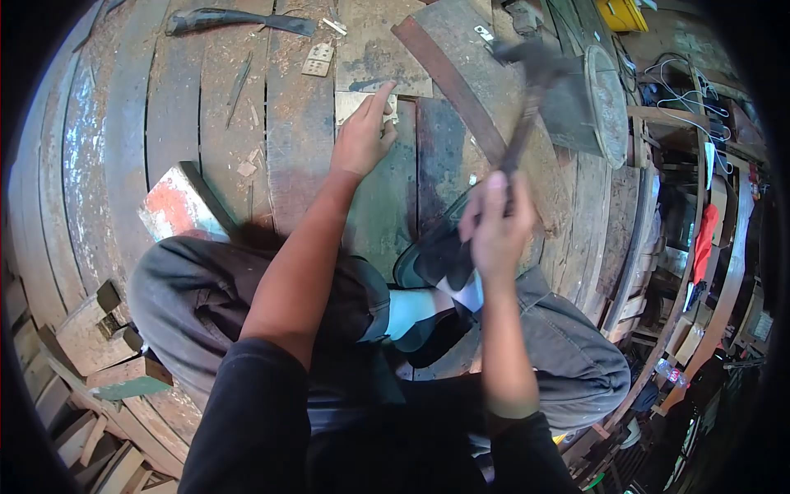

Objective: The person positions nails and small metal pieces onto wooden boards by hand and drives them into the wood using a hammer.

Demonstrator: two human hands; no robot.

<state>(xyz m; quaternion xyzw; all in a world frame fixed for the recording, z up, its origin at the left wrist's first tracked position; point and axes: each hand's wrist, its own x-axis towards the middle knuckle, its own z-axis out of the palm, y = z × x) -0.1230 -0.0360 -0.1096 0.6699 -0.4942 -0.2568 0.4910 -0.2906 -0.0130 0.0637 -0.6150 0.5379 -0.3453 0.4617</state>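
My right hand (498, 222) is wrapped around the handle of a hammer (527, 111). The hammer is raised, its dark head blurred by motion near the bucket. My left hand (364, 136) holds a small pale piece of wood (352, 105) down on the floorboards, index finger stretched across it and the other fingers partly curled. Just beyond the fingertips is a dark narrow shape on a board (383, 49); I cannot tell whether it is a tool or a stain. A small wooden piece with holes (318, 59) lies further forward.
A grey bucket (605, 107) stands at right, beside a long rust-brown strip (448, 78). A long dark tool (239, 20) lies at the far left among wood chips. A painted block (177, 206) sits by my left knee. Wood offcuts (127, 379) lie lower left.
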